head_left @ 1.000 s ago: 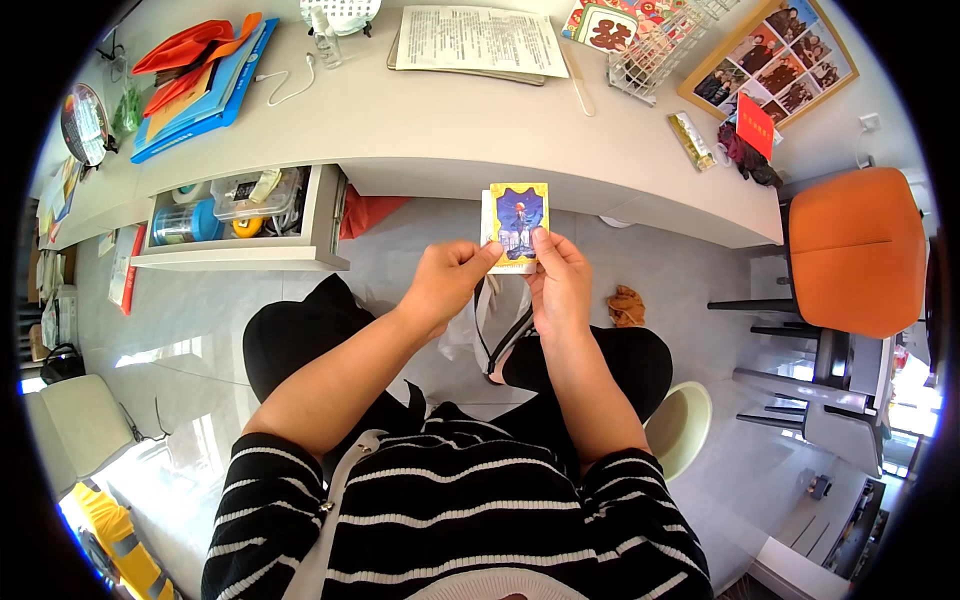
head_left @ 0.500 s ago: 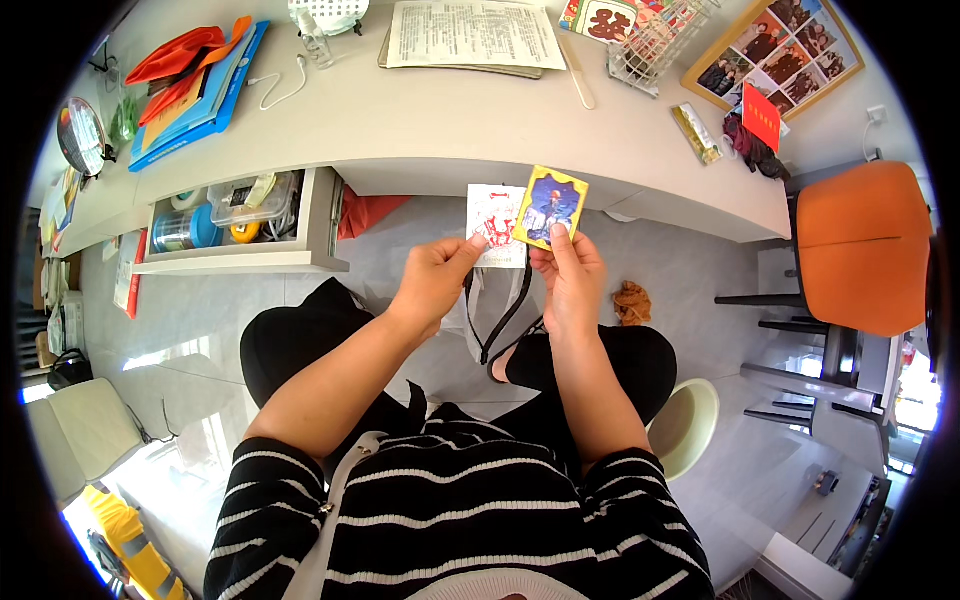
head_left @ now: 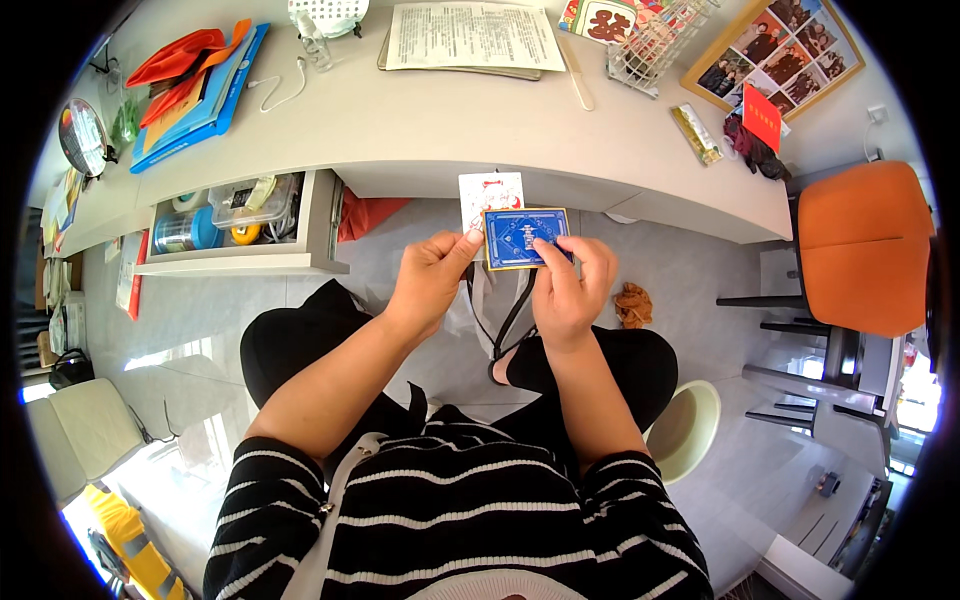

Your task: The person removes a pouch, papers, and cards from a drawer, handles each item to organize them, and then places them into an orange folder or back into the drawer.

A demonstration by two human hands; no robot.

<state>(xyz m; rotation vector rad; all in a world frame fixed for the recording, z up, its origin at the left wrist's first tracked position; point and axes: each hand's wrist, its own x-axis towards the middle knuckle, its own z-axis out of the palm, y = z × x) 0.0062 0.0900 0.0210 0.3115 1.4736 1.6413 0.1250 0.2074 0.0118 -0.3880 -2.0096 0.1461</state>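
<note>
My left hand (head_left: 432, 280) pinches a white card with red print (head_left: 489, 190) by its lower edge, held upright in front of the desk edge. My right hand (head_left: 570, 285) holds a blue card with a gold border (head_left: 520, 236), turned sideways, thumb on its face. The blue card overlaps the bottom of the white card. Both hands are raised over my lap, just below the white desk (head_left: 420, 120).
An open drawer (head_left: 240, 215) with tape rolls and small items sticks out at the left. On the desk lie a printed booklet (head_left: 470, 35), blue and orange folders (head_left: 190, 85), a wire basket (head_left: 655, 40) and a photo frame (head_left: 775, 50). An orange chair (head_left: 865, 245) stands at the right.
The cards were one stack a second ago. My right hand drew the front card off to the right, then turned it over and sideways so its blue back shows.
</note>
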